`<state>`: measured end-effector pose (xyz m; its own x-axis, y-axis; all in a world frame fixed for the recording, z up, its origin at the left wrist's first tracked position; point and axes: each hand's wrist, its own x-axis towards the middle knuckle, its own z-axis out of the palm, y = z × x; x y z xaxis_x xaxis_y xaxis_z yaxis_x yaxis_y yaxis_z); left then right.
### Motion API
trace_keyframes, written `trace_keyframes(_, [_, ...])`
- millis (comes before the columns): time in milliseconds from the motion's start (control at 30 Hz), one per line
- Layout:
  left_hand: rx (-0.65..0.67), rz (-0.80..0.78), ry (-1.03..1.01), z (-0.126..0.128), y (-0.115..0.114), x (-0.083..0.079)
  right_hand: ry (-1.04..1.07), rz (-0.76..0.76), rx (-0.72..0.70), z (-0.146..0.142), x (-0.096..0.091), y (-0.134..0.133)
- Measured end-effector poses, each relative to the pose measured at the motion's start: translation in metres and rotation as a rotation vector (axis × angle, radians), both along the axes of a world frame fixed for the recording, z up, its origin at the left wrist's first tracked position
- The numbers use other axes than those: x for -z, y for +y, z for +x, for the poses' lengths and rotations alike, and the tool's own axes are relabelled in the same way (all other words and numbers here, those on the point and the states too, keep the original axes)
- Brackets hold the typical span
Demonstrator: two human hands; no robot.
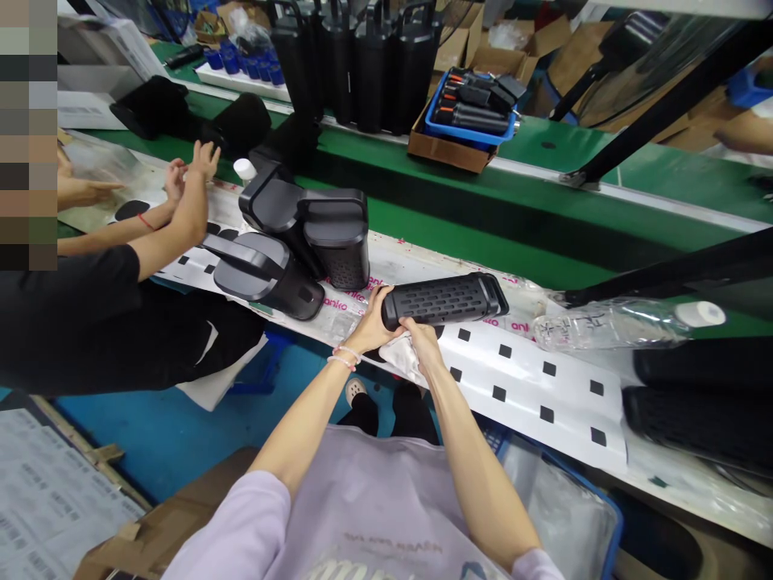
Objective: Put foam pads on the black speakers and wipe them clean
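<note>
A black slotted appliance body (444, 300) lies on its side on the work strip, its handle end pointing right. My left hand (375, 324), with a beaded bracelet at the wrist, is closed around its near left end. My right hand (423, 345) is closed with a crumpled white cloth (401, 354) under its fingers, and its fingertips touch the lower edge of the same end. Left of my hands stand black appliances with top handles, one slotted (336, 242); another smooth one (269, 274) leans over on its side.
White sheets with black squares (525, 379) run along the strip. A clear plastic bottle (609, 325) lies at right, near more black bodies (700, 419). A co-worker's arms (172, 213) reach in from the left. Behind stand tall black units (378, 72) and a blue tray (468, 133).
</note>
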<state>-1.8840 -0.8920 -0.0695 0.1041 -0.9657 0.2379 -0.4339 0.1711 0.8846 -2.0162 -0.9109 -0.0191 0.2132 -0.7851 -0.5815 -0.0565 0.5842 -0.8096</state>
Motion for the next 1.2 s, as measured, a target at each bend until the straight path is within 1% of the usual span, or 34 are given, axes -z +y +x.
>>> trace_keyframes(333, [-0.001,-0.005,0.008,-0.0008,0.0007,-0.0015,-0.001,0.002,0.007,-0.0001,0.0046,0.0008])
trace_keyframes(667, [0.005,-0.005,0.005,0.0004,0.0001,0.0010,0.038,-0.059,-0.040,-0.0016,0.0056,-0.0009])
trace_keyframes(1033, [0.014,-0.009,0.005,0.0023,-0.0010,0.0048,0.042,-0.084,-0.072,-0.0034,0.0067,-0.0017])
trace_keyframes(1200, [0.017,-0.004,0.012,0.0017,-0.0002,0.0018,0.028,-0.097,-0.077,-0.0030,0.0072,-0.0027])
